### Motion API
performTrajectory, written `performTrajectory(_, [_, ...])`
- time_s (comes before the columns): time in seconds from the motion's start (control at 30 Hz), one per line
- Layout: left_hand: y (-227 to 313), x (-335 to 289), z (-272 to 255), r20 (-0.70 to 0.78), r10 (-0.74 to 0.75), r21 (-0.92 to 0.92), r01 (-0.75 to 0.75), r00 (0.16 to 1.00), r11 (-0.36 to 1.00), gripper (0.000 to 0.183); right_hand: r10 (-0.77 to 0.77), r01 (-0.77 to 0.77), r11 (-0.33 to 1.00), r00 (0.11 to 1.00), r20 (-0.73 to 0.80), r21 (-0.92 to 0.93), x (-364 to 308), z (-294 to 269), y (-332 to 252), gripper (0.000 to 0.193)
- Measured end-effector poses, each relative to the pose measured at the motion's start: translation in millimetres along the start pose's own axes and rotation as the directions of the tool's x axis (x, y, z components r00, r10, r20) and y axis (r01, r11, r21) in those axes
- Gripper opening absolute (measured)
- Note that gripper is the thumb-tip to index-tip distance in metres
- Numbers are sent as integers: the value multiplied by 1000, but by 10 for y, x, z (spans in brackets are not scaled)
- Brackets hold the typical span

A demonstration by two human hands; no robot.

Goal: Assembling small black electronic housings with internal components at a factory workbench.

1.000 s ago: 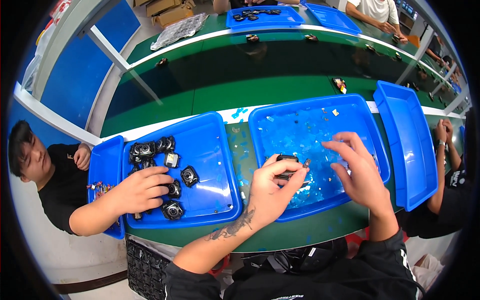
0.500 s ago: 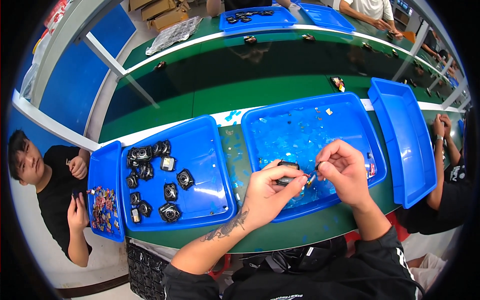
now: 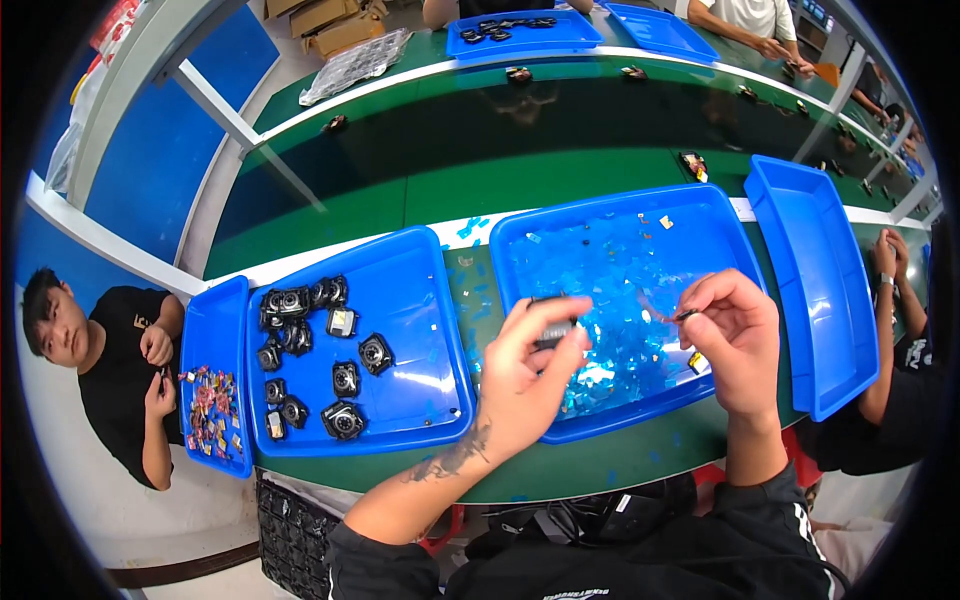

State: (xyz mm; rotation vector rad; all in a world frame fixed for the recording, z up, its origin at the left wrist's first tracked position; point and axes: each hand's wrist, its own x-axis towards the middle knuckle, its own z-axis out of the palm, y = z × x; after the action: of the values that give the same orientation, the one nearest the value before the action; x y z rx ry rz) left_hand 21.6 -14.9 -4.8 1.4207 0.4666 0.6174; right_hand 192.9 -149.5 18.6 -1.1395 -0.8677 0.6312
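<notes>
Gripping a small dark module (image 3: 552, 330), the left hand (image 3: 520, 375) has fingers and thumb closed round it, held just above the near half of the centre blue tray (image 3: 640, 215). Right hand (image 3: 735, 340) is pinched shut on a thin strip of film (image 3: 660, 308), which trails left toward the module without touching it, as far as I can tell. Tray floor under both hands is littered with clear film scraps (image 3: 620, 350). Left of it, a second blue tray (image 3: 420, 260) holds a cluster of black camera modules (image 3: 315, 355) in its left half. Further left, a narrow blue bin (image 3: 205, 320) with small coloured bits, beside a seated person in black (image 3: 120, 370). Empty-looking blue tray (image 3: 810, 280) on the right. Beyond: green bench top (image 3: 500, 180), then more blue trays (image 3: 520, 40) at the far side.
</notes>
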Motion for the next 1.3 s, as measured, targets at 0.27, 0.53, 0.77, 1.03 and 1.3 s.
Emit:
performTrajectory(0.27, [-97, 49, 24, -15, -18, -315, 13, 1000, 949, 52, 207, -180, 945, 976, 73, -273, -99, 299, 32, 13])
performTrajectory(0.53, [-79, -50, 72, 158, -106, -315, 152, 982, 937, 41, 26, -27, 865, 1000, -10, -501, -3, 449, 94, 9])
performTrajectory(0.77, [-108, -42, 72, 93, -80, -326, 106, 992, 939, 40, -42, 28, 835, 999, -12, -549, -40, 452, 74, 10])
performTrajectory(1.03, [-109, -49, 57, 151, -15, -292, 60, 988, 954, 42, -78, 72, 720, 997, 22, -691, -27, 478, -45, 10])
performTrajectory(1.3, [-116, -71, 77, 143, -14, -260, 51, 990, 964, 43, -90, 111, 716, 994, 67, -689, -15, 500, -78, 10])
